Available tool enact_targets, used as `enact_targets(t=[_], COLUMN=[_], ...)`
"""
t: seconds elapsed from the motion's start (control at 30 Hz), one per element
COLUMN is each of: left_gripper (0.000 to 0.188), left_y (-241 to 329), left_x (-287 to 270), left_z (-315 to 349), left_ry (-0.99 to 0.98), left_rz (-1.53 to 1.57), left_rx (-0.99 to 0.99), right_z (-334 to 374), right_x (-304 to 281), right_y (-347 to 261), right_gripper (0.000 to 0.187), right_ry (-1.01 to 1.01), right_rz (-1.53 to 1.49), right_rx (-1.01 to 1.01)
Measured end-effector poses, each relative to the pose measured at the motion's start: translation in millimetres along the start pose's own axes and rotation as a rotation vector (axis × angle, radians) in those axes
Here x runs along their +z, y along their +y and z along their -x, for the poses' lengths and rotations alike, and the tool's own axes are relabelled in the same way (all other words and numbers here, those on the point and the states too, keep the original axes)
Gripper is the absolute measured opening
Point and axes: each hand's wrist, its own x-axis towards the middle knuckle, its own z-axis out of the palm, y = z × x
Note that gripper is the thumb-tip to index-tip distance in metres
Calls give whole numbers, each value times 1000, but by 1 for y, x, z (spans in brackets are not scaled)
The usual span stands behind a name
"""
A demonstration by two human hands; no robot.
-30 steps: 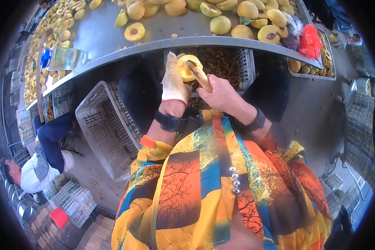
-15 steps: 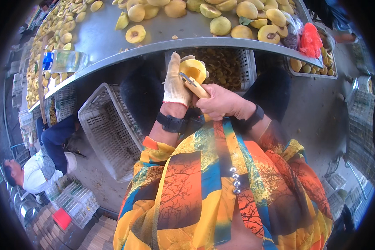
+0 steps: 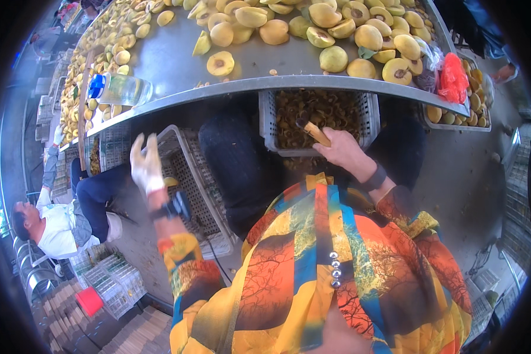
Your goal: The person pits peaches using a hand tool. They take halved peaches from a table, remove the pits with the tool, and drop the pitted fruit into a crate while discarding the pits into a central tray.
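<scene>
My left hand (image 3: 146, 164), in a white glove with its fingers apart, is over the near side of a grey plastic crate (image 3: 190, 154) left of my legs. A yellow fruit piece (image 3: 171, 182), apparently a peach half, shows beside that wrist, at the crate. In my right hand (image 3: 343, 147) is a wooden-handled pitting tool (image 3: 316, 134) with a dark metal tip. It is above a crate (image 3: 268, 127) of peach pits and scraps (image 3: 301, 112) under the table edge. Halved yellow peaches (image 3: 220, 63) lie on the metal table, many cut side up.
The metal table (image 3: 177, 53) curves across the far side, its rim between me and the peaches. A blue-capped clear jar (image 3: 127, 89) lies at its left, a red plastic bag (image 3: 453, 79) at its right. Another person (image 3: 59, 227) sits at the left near stacked crates (image 3: 115, 286).
My left hand has swung away from the tool to the left crate and let go of the peach half. The right hand still holds the tool, now farther right. The view has shifted.
</scene>
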Motion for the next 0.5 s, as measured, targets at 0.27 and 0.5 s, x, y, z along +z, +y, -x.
enact_targets(t=[0.27, 0.5], left_gripper=[60, 38], left_y=[157, 169], left_x=[137, 131], left_z=[-38, -12], left_ry=[-465, -511], left_rz=[-356, 283], left_rx=[467, 523], right_z=[21, 17], right_x=[-9, -19], right_y=[-30, -32], right_gripper=[29, 30], right_ry=[-32, 377], right_rz=[-245, -554], right_rx=[-6, -14])
